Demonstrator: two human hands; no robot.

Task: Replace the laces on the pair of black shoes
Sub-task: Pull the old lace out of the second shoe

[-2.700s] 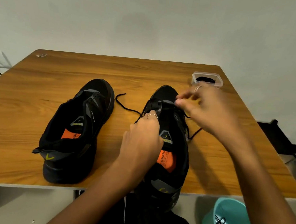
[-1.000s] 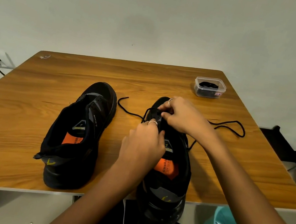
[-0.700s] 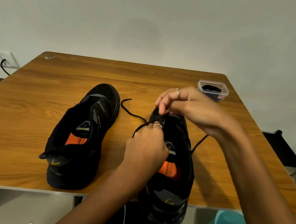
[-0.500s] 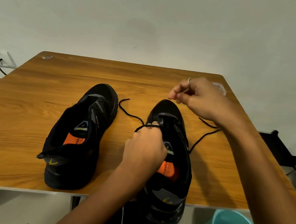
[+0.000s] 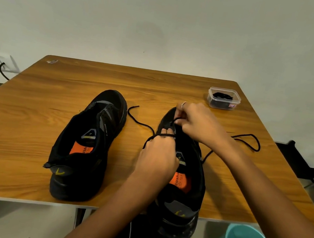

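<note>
While my left hand (image 5: 157,155) pins the lace (image 5: 141,123), lacing begins.
Back at the right shoe (image 5: 182,175) toe, my right hand (image 5: 198,125) pinches the other end; slack pulled through.

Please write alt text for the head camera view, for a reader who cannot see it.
Two hands thread a black lace through the right shoe on a wooden table: the right hand pinches the lace near the toe, the left hand holds it at the eyelets. The left shoe has no lace.
</note>
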